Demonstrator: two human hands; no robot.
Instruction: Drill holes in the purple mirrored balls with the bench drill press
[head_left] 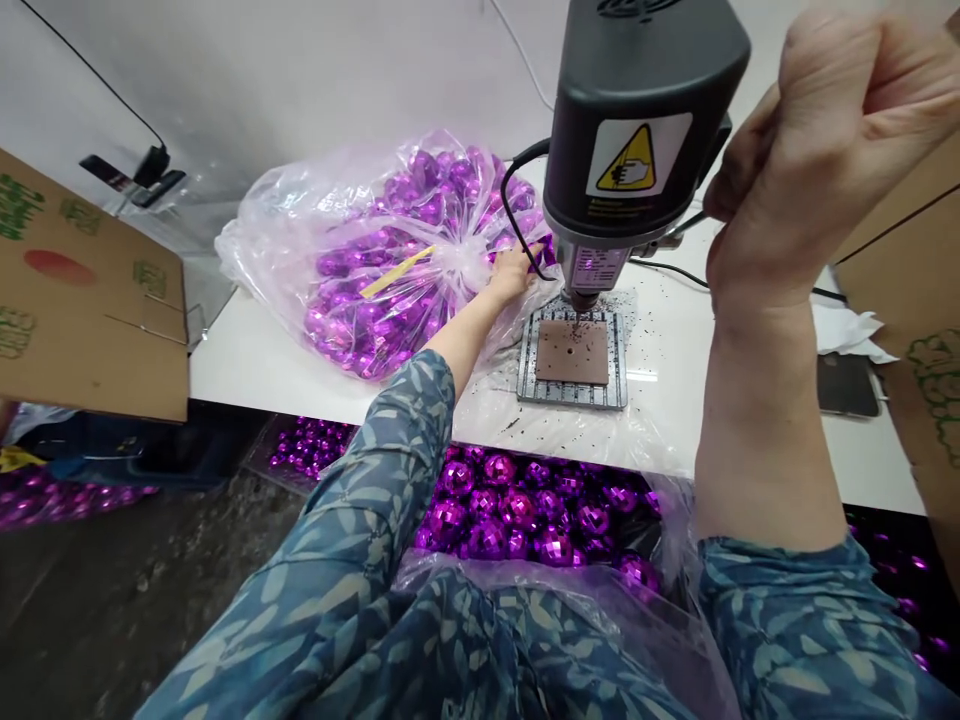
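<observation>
Left hand (512,272) reached frame centre, fingers curled at the mouth of the bag (375,250) of purple balls (352,320), just left of the drill (637,140). Grip unclear. Right hand (817,150) upper right, fisted on the lever (694,222). Block (572,352) sat under the bit.

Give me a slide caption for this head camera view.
Left hand reaches into a bag of purple balls while right hand grips the drill press lever.

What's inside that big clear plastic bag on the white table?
The clear plastic bag is packed with shiny purple faceted balls. The left hand reaches its opening. Balls deep inside are hidden by the outer ones and crinkled plastic.
</observation>
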